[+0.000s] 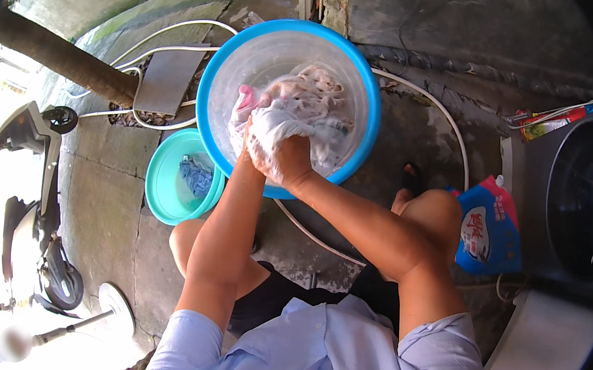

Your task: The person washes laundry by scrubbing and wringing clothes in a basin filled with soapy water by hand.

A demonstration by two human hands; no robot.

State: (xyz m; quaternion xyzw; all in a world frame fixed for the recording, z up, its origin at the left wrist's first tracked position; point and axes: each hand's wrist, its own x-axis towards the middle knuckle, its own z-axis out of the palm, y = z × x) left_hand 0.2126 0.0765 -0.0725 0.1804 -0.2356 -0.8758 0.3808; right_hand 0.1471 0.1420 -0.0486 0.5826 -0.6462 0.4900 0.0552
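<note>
A wet, soapy white cloth point(279, 128) is bunched between my two hands over the near part of a large clear plastic basin with a blue rim point(373, 111). My left hand point(250, 138) grips it from the left side, mostly covered by its folds. On the right, my right hand point(295, 158) is closed around the same cloth. Behind my hands, more wet whitish laundry point(318, 91) lies heaped in the basin, with a pink piece point(246, 95) at its left edge.
A small turquoise basin point(157, 180) holding a blue cloth point(196, 176) stands at the left. A white hose point(449, 117) runs behind and beside the large basin. On the right are a blue and pink bag point(491, 229) and a washing machine-like appliance point(538, 158). A scooter point(51, 173) stands far left.
</note>
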